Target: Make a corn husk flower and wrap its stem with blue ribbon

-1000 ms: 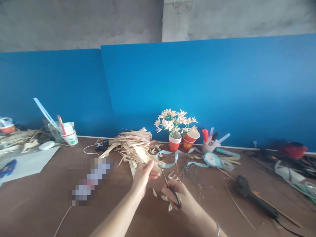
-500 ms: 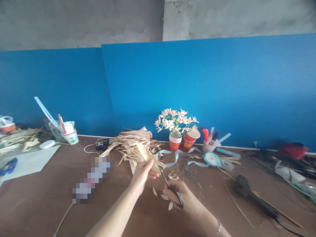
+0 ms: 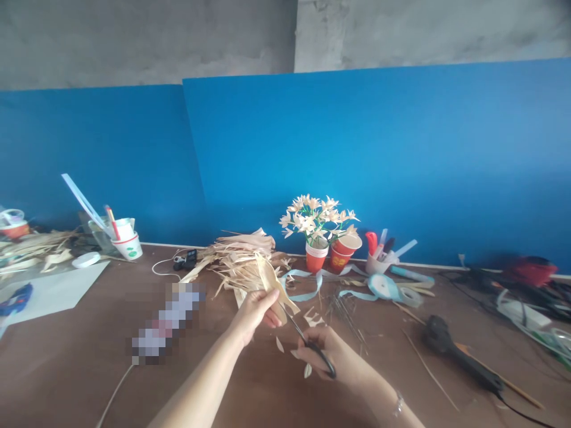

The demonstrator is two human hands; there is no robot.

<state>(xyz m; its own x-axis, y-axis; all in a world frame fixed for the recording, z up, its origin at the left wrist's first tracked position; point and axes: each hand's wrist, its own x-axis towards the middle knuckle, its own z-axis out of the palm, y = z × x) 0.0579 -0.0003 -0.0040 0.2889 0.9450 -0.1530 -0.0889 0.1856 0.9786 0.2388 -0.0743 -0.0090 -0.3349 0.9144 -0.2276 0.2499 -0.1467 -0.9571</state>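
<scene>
Between its thumb and fingers, my left hand (image 3: 257, 310) pinches a pale dried corn husk (image 3: 269, 277) that stands up at a tilt. My right hand (image 3: 328, 352) grips dark-handled scissors (image 3: 322, 358), whose blades point up and left to the lower edge of the husk. Small cut petal-shaped pieces (image 3: 279, 345) lie on the brown table just below the hands, and a forked scrap (image 3: 313, 317) rests beyond the scissors. Behind my left hand is a heap of dried husks (image 3: 238, 255).
Pale husk flowers (image 3: 307, 221) stand in red paper cups (image 3: 316, 259) at the back. Right of them are a light blue ribbon roll (image 3: 383, 288), thin wires (image 3: 350, 318) and a black corded tool (image 3: 461, 356). A blurred-out object (image 3: 167, 324) lies left, with a blue panel (image 3: 357, 137) behind.
My left hand has shifted slightly left and down, and the husk now stands more upright. The scissors have moved a little right and down with my right hand.
</scene>
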